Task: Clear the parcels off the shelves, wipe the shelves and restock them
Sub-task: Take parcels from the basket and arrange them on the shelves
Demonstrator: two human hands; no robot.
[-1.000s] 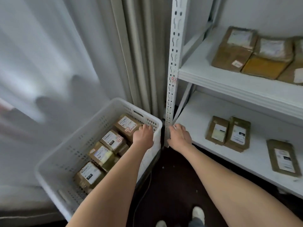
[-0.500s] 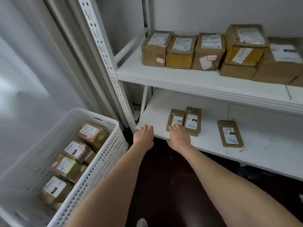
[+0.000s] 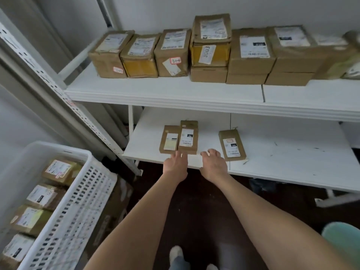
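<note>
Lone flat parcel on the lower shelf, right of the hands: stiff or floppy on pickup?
The flat parcel looks thin, so probably light, maybe slightly bendy. Lying flat on the lower shelf, it should slide, not tip. Its edge likely needs prying up.

Bare lower shelf (image 3: pixel 282 152) right of flat parcels (image 3: pixel 188 137) — upper shelf (image 3: pixel 194 106) low overhead

Left hand (image 3: pixel 175 165) and right hand (image 3: pixel 213 166) outstretched, palms down
</note>
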